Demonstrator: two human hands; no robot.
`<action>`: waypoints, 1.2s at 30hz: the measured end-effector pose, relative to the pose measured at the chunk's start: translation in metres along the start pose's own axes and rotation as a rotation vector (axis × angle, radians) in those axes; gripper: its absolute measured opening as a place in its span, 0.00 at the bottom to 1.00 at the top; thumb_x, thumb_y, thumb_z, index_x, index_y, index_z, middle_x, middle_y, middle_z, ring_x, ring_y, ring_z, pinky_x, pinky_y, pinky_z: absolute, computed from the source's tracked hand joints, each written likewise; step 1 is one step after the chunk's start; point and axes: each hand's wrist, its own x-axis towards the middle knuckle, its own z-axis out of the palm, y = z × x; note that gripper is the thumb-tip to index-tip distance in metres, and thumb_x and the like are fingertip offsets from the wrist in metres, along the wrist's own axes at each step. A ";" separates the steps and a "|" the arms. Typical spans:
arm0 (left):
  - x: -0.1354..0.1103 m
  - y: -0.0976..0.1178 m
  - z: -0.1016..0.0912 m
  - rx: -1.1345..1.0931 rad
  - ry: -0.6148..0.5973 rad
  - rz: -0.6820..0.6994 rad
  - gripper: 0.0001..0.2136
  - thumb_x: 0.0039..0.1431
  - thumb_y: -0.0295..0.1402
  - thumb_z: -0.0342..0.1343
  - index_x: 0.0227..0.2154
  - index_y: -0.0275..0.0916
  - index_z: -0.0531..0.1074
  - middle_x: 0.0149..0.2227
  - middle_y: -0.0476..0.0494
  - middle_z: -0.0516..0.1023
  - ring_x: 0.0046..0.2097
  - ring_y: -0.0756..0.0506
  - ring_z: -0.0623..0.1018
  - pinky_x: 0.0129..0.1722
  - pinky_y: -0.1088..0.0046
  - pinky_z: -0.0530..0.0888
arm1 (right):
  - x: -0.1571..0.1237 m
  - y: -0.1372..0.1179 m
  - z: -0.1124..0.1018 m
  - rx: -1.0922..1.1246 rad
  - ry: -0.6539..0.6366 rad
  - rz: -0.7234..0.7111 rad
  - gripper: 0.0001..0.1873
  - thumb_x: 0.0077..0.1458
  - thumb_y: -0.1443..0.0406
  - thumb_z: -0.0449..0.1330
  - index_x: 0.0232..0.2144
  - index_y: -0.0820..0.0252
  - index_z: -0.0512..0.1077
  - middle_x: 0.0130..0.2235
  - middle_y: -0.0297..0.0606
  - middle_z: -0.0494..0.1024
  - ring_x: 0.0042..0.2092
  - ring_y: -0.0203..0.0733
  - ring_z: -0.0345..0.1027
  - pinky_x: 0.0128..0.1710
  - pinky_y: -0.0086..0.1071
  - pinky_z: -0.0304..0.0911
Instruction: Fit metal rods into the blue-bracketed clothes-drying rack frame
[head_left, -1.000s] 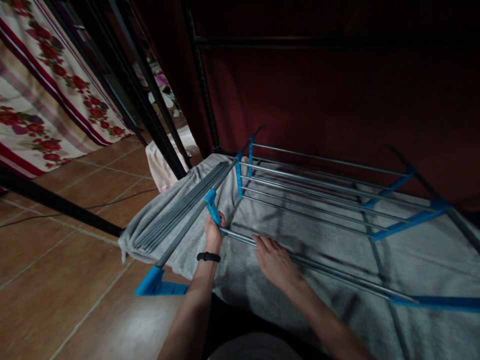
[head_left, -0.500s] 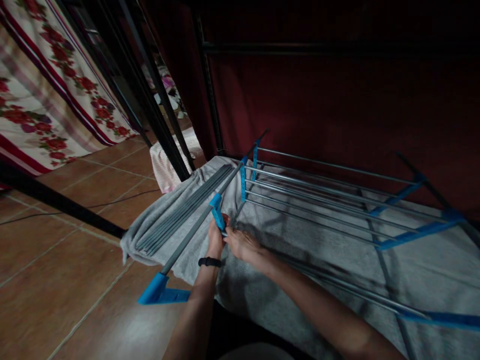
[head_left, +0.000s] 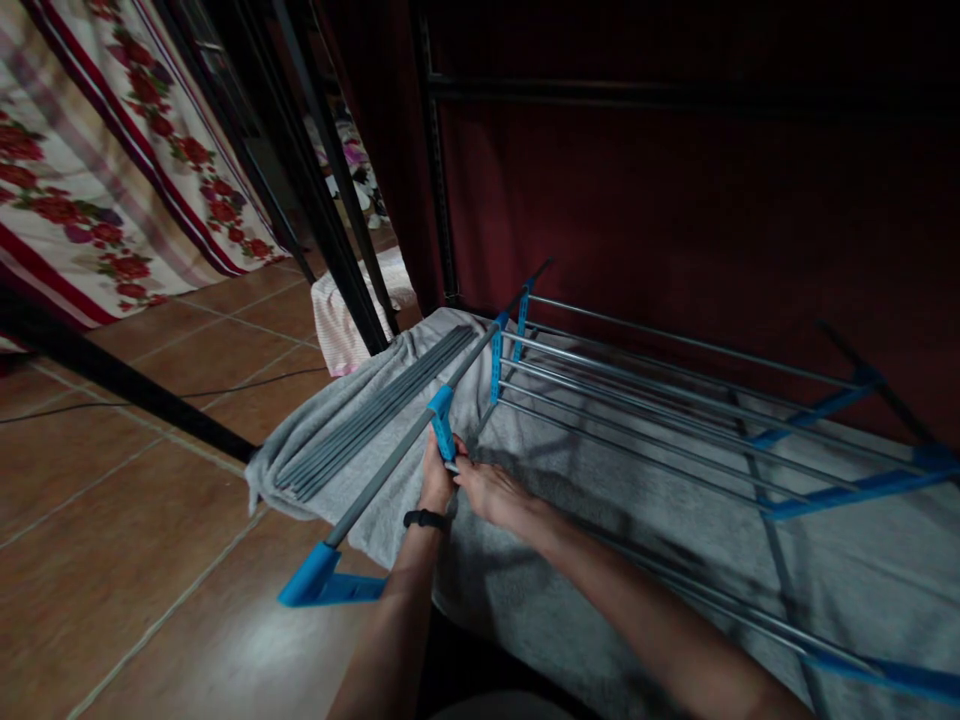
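Note:
A partly assembled drying rack (head_left: 600,350) with grey metal rods and blue plastic brackets lies on a grey blanket. My left hand (head_left: 435,475), with a dark band at the wrist, is closed around the lower end of a blue bracket (head_left: 444,425) that hangs from a long grey tube (head_left: 390,465). Pressed close against it, my right hand (head_left: 491,492) pinches a thin metal rod at the bracket's lower tip. My fingers partly hide the place where rod and bracket meet. Nearest me on the same tube is a blue end piece (head_left: 322,580).
Several loose grey rods (head_left: 379,420) lie bundled on the blanket (head_left: 360,380) at left. Black metal posts (head_left: 315,170) rise beyond, near a floral curtain (head_left: 127,180). A dark red panel (head_left: 637,210) stands behind the rack. A cable (head_left: 225,388) crosses the tiled floor.
The view has turned slightly, so the background and rack sit a little further right. Both hands remain at the same bracket, with little visible change in grip.

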 end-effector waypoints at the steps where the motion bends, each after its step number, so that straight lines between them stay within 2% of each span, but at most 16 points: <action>1: 0.001 -0.001 0.000 0.005 0.006 0.008 0.30 0.67 0.54 0.42 0.18 0.40 0.71 0.21 0.42 0.71 0.23 0.49 0.70 0.26 0.72 0.69 | 0.000 0.001 0.000 0.000 0.000 -0.024 0.20 0.72 0.60 0.46 0.59 0.59 0.67 0.51 0.48 0.82 0.52 0.48 0.78 0.47 0.36 0.67; 7: 0.002 -0.005 -0.002 0.046 0.019 0.051 0.31 0.67 0.56 0.42 0.18 0.40 0.71 0.21 0.42 0.72 0.23 0.49 0.69 0.26 0.72 0.69 | 0.002 0.008 0.004 0.011 0.006 -0.082 0.21 0.72 0.60 0.45 0.59 0.61 0.66 0.51 0.51 0.82 0.52 0.49 0.77 0.45 0.36 0.67; 13: -0.001 -0.003 0.002 0.028 0.059 0.078 0.30 0.67 0.54 0.44 0.17 0.40 0.72 0.20 0.43 0.71 0.22 0.49 0.68 0.26 0.74 0.69 | 0.003 0.009 0.006 0.018 -0.003 -0.066 0.21 0.71 0.60 0.46 0.60 0.60 0.65 0.50 0.51 0.82 0.51 0.50 0.77 0.47 0.37 0.67; 19: -0.007 0.002 0.009 -0.029 0.147 0.065 0.27 0.69 0.50 0.45 0.18 0.41 0.71 0.20 0.44 0.71 0.22 0.49 0.69 0.26 0.74 0.71 | 0.004 0.009 0.009 -0.002 0.000 -0.030 0.24 0.72 0.59 0.45 0.64 0.58 0.62 0.52 0.50 0.81 0.52 0.50 0.77 0.49 0.38 0.67; 26: -0.003 -0.005 0.007 -0.012 0.200 0.089 0.25 0.69 0.51 0.46 0.20 0.41 0.69 0.20 0.47 0.70 0.23 0.49 0.69 0.28 0.73 0.70 | 0.002 0.007 0.010 -0.037 0.023 -0.044 0.26 0.72 0.59 0.44 0.67 0.59 0.59 0.52 0.50 0.81 0.53 0.50 0.77 0.50 0.38 0.68; 31: 0.000 -0.012 0.003 0.003 0.234 0.119 0.18 0.67 0.45 0.51 0.23 0.42 0.68 0.21 0.49 0.70 0.24 0.49 0.67 0.26 0.72 0.67 | -0.002 0.003 0.010 -0.021 0.054 -0.002 0.29 0.72 0.62 0.43 0.72 0.57 0.52 0.57 0.49 0.79 0.55 0.49 0.76 0.52 0.39 0.67; 36: 0.002 -0.013 0.003 -0.014 0.230 0.066 0.22 0.68 0.51 0.45 0.23 0.43 0.66 0.22 0.47 0.69 0.25 0.48 0.69 0.28 0.70 0.69 | -0.001 0.007 0.009 0.016 0.014 -0.018 0.32 0.72 0.58 0.45 0.74 0.56 0.48 0.55 0.49 0.80 0.52 0.49 0.77 0.50 0.38 0.68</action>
